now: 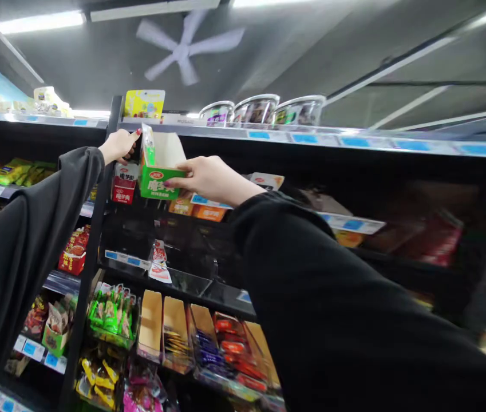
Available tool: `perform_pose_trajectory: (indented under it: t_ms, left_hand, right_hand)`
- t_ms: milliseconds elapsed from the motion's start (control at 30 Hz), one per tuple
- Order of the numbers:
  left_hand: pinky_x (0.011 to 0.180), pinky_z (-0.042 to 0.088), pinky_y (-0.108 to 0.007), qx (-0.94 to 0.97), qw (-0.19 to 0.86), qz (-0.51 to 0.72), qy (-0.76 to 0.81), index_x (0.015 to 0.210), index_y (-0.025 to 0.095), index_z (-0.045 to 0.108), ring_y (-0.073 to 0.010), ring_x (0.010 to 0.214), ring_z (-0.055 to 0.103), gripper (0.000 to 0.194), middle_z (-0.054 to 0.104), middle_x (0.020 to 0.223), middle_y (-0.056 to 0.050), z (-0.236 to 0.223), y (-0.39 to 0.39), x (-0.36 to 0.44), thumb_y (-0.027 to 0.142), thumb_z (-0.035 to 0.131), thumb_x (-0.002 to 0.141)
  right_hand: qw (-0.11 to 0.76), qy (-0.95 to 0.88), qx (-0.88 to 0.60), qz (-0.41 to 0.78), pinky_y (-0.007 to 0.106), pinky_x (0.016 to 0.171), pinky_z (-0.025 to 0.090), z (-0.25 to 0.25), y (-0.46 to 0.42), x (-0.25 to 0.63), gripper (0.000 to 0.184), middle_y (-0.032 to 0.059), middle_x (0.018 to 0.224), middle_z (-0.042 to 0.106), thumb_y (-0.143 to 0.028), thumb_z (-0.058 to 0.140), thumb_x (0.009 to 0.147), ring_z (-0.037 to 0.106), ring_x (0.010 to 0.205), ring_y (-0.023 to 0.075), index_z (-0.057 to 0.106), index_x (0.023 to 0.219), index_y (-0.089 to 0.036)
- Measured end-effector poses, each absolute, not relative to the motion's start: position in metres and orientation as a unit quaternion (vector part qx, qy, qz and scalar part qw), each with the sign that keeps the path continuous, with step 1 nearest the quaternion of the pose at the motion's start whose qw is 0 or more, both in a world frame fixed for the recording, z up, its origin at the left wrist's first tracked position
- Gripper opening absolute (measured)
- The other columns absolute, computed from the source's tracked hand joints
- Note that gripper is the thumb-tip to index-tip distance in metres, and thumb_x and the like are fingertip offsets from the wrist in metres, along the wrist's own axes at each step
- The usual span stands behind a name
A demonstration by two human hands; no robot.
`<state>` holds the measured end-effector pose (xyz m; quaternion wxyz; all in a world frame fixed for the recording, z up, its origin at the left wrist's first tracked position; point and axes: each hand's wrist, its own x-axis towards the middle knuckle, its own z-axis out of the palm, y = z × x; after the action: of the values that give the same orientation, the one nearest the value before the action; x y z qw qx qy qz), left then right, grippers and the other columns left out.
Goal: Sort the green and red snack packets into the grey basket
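My right hand grips the front right corner of a small green display carton with white lettering, fingers on the rim and thumb on its front. The carton is held up in front of the shelf, its tall white back panel showing. Inside it, at the left, stands a snack packet with white and green print. My left hand is at the carton's left side, fingers curled with the tips close to the packet's edge; whether it grips anything is hidden. Behind, a red carton of packets stands on the shelf.
Plastic tubs and a yellow box stand on the top shelf. Orange cartons sit behind my right wrist. Lower, a few packets lie on a black shelf, above bins of wrapped snacks. A dark upright post divides the shelving.
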<state>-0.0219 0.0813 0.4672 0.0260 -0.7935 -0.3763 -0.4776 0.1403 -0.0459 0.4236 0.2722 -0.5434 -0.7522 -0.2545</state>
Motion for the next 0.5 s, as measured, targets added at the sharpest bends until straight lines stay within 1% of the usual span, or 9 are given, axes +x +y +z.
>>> perform_pose_trajectory:
  t_ms: [33,67,100,167,200,233,300,367,500]
  left_hand:
    - [0.074,0.048,-0.032,-0.802,0.0,-0.465,-0.375,0.107,0.0,0.056,-0.0142,0.079,0.064,0.056,0.065,0.095,-0.015,0.462,0.085,-0.025,0.036,0.015,0.096]
    - [0.077,0.047,-0.031,-0.811,-0.001,-0.45,-0.372,0.106,0.002,0.057,-0.0143,0.08,0.063,0.051,0.066,0.096,-0.014,0.457,0.089,-0.027,0.035,0.02,0.095]
    - [0.079,0.046,-0.031,-0.823,0.043,-0.429,-0.37,0.104,0.004,0.059,-0.0151,0.083,0.063,0.043,0.066,0.096,-0.012,0.451,0.093,-0.03,0.031,0.028,0.093]
    - [0.085,0.044,-0.031,-0.834,0.189,-0.369,-0.363,0.102,0.006,0.062,-0.0189,0.092,0.061,0.03,0.065,0.098,-0.012,0.441,0.101,-0.033,0.021,0.044,0.084]
    - [0.088,0.042,-0.031,-0.83,0.265,-0.34,-0.353,0.103,0.006,0.062,-0.0214,0.098,0.058,0.03,0.064,0.102,-0.014,0.437,0.106,-0.034,0.016,0.047,0.08]
    - [0.09,0.04,-0.033,-0.821,0.331,-0.319,-0.339,0.105,0.004,0.061,-0.0238,0.103,0.056,0.032,0.063,0.105,-0.016,0.434,0.111,-0.034,0.012,0.047,0.077]
    - [0.092,0.037,-0.037,-0.8,0.418,-0.299,-0.31,0.109,0.001,0.058,-0.0276,0.109,0.052,0.036,0.06,0.11,-0.021,0.43,0.121,-0.033,0.008,0.041,0.077]
    - [0.096,0.032,-0.042,-0.787,0.453,-0.295,-0.297,0.109,-0.002,0.056,-0.0295,0.111,0.05,0.037,0.06,0.108,-0.024,0.43,0.13,-0.03,0.009,0.039,0.079]
    - [0.103,0.011,-0.053,-0.773,0.453,-0.267,-0.354,0.113,0.002,0.055,-0.0303,0.109,0.052,0.044,0.066,0.101,-0.019,0.436,0.144,-0.021,0.027,0.05,0.078]
  right_hand:
    - [0.273,-0.75,-0.544,-0.26,0.025,0.063,0.048,0.427,-0.042,0.14,0.023,-0.0014,0.058,0.062,-0.033,0.062,0.078,0.059,0.052,0.0107,0.069,0.084,-0.012]
    - [0.274,-0.747,-0.546,-0.262,0.026,0.063,0.049,0.43,-0.04,0.139,0.023,-0.0012,0.058,0.062,-0.032,0.062,0.078,0.06,0.052,0.0108,0.069,0.084,-0.011]
    - [0.273,-0.747,-0.548,-0.26,0.026,0.062,0.049,0.43,-0.038,0.137,0.022,-0.0011,0.058,0.062,-0.032,0.062,0.078,0.06,0.052,0.0108,0.069,0.084,-0.011]
    - [0.27,-0.751,-0.546,-0.253,0.025,0.06,0.049,0.427,-0.038,0.136,0.022,-0.0011,0.058,0.063,-0.033,0.062,0.078,0.059,0.051,0.0104,0.069,0.084,-0.012]
    - [0.268,-0.756,-0.541,-0.255,0.024,0.058,0.048,0.424,-0.039,0.137,0.023,-0.0013,0.058,0.063,-0.034,0.061,0.078,0.059,0.051,0.0101,0.069,0.083,-0.013]
    - [0.266,-0.758,-0.534,-0.264,0.023,0.057,0.047,0.421,-0.04,0.138,0.024,-0.0016,0.057,0.062,-0.036,0.061,0.078,0.058,0.051,0.0098,0.069,0.082,-0.014]
    - [0.259,-0.757,-0.523,-0.294,0.022,0.055,0.044,0.414,-0.041,0.145,0.028,-0.0022,0.055,0.061,-0.041,0.059,0.078,0.056,0.051,0.0094,0.069,0.079,-0.015]
    - [0.256,-0.745,-0.522,-0.327,0.021,0.053,0.042,0.409,-0.04,0.154,0.031,-0.0027,0.055,0.06,-0.045,0.058,0.078,0.054,0.051,0.0092,0.068,0.077,-0.015]
    - [0.254,-0.713,-0.548,-0.356,0.022,0.055,0.04,0.411,-0.029,0.169,0.026,-0.0022,0.057,0.06,-0.04,0.058,0.079,0.055,0.053,0.0101,0.067,0.077,-0.016]
